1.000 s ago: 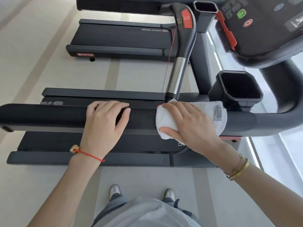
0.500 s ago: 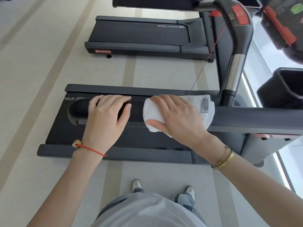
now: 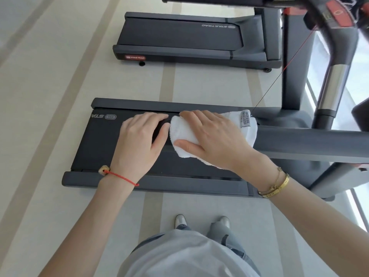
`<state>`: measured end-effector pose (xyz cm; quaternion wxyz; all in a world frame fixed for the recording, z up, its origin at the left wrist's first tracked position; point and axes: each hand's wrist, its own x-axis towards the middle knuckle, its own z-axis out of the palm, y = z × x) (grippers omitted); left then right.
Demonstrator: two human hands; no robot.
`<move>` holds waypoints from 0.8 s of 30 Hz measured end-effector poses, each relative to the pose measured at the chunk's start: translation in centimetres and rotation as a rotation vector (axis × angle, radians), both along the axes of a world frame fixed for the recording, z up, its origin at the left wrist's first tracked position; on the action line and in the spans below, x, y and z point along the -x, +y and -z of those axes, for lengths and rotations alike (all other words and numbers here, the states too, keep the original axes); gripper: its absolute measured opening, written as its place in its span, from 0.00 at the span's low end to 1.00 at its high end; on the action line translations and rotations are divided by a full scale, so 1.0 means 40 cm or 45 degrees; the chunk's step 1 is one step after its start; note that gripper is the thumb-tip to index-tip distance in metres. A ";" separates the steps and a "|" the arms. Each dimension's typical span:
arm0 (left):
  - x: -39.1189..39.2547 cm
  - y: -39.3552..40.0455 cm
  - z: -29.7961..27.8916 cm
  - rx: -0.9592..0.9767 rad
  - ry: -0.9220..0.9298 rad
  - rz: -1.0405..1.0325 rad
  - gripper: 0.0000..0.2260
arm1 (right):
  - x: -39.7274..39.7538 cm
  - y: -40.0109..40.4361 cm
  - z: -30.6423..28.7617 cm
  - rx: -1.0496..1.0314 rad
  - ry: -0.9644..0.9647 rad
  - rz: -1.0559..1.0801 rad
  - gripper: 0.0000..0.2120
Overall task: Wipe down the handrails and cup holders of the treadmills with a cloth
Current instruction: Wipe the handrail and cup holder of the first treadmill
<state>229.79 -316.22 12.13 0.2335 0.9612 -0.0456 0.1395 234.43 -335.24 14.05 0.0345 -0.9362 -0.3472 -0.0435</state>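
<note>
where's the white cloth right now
In the head view the white cloth sits mid-frame, draped over the near treadmill's handrail near its free end, under the right hand, just right of the left hand.

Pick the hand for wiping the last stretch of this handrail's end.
Right. The right hand already grips the white cloth on the handrail; the left hand is bare, covering the rail's end.
</note>
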 end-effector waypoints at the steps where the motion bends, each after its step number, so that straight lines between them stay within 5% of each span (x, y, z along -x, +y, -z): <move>1: 0.000 -0.001 0.000 0.017 0.007 0.006 0.15 | 0.000 -0.009 -0.005 -0.036 0.039 -0.003 0.33; 12: 0.011 -0.007 -0.003 0.103 0.042 -0.041 0.13 | -0.012 -0.043 0.007 -0.019 -0.049 0.095 0.34; 24: 0.140 0.023 0.015 0.170 -0.028 -0.484 0.12 | -0.039 0.060 0.007 -0.081 -0.078 -0.346 0.31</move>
